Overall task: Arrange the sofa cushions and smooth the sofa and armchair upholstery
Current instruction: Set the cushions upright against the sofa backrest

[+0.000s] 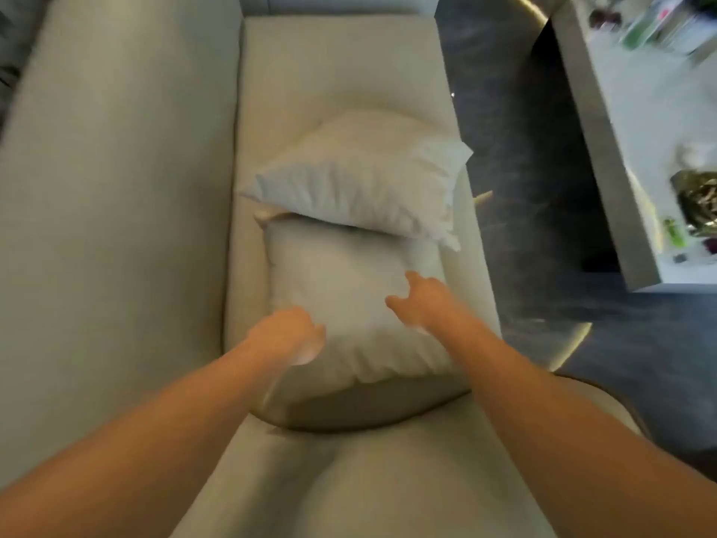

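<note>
Two pale grey cushions lie on the beige sofa seat (333, 71). The far cushion (361, 176) overlaps the top edge of the near cushion (341, 281). My left hand (289, 333) hovers over the near cushion's lower left part, its fingers curled down. Over that cushion's right side my right hand (421, 300) is held with fingers spread apart. Neither hand grips anything. The frame is blurred by motion.
The sofa backrest (116, 188) runs along the left. Dark marbled floor (523, 211) lies right of the seat. A grey coffee table (636, 122) with several small items stands at the right. A small tan thing (267, 215) peeks out under the far cushion.
</note>
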{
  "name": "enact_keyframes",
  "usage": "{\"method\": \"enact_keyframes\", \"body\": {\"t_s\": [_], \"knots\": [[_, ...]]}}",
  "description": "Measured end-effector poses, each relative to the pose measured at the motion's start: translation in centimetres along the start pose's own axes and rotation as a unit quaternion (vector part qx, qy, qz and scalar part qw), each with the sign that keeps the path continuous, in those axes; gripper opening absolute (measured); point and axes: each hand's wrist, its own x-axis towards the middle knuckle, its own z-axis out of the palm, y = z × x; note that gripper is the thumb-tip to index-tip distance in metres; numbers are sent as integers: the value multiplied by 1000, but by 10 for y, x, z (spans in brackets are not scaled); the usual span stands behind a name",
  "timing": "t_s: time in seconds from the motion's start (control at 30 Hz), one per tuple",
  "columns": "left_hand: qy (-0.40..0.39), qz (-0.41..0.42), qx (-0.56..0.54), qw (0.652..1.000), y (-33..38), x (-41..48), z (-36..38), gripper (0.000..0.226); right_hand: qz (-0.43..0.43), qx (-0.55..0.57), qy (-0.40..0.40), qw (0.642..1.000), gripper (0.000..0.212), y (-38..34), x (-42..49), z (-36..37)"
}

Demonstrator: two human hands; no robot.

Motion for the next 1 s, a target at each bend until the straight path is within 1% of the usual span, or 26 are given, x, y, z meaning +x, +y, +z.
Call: {"method": "enact_keyframes", "body": {"t_s": [0.03, 0.1, 0.13, 0.17, 0.23, 0.3, 0.4, 0.43, 0.47, 0.53, 0.6, 0.63, 0.7, 0.77, 0.83, 0.9, 0.93, 1.0], "knots": [[54, -25, -39, 997, 0, 17, 11, 61, 14, 14, 21, 1000, 75, 8, 11, 12], [184, -67, -107, 975, -5, 62, 32, 67, 54, 68, 92, 992, 81, 22, 38, 38], [233, -78, -134, 960, -7, 78, 40, 71, 64, 97, 119, 986, 83, 26, 45, 52], [264, -87, -167, 946, -11, 95, 51, 74, 70, 134, 144, 978, 85, 28, 54, 64], [285, -91, -232, 925, -19, 118, 65, 79, 92, 186, 193, 959, 86, 26, 66, 79], [277, -87, -282, 914, -31, 125, 67, 81, 97, 196, 217, 951, 85, 21, 70, 86], [193, -106, -393, 893, -48, 120, 51, 89, 112, 208, 207, 950, 79, 10, 58, 87], [178, -99, -412, 888, -51, 116, 39, 91, 117, 229, 202, 945, 76, 7, 56, 89], [179, -84, -415, 888, -53, 110, 24, 91, 124, 257, 197, 938, 74, 2, 53, 92], [214, -50, -384, 897, -57, 96, -11, 87, 135, 321, 179, 920, 70, -14, 47, 101], [243, -15, -324, 914, -67, 74, -47, 84, 128, 380, 158, 902, 66, -36, 39, 116], [251, -1, -298, 921, -75, 61, -64, 82, 119, 395, 144, 899, 64, -50, 35, 123], [261, 14, -270, 927, -97, 37, -92, 76, 99, 425, 98, 895, 61, -80, 32, 132], [277, 26, -258, 925, -123, 15, -112, 69, 93, 455, 38, 885, 60, -112, 33, 137], [306, 44, -256, 916, -145, 0, -123, 65, 98, 470, -3, 877, 58, -138, 35, 139], [320, 73, -253, 910, -156, -10, -122, 63, 104, 495, -18, 863, 58, -148, 38, 144], [320, 84, -248, 910, -158, -12, -118, 62, 103, 497, -22, 861, 59, -149, 40, 148], [315, 93, -241, 913, -158, -12, -106, 60, 99, 474, -24, 875, 60, -145, 42, 156]]}}
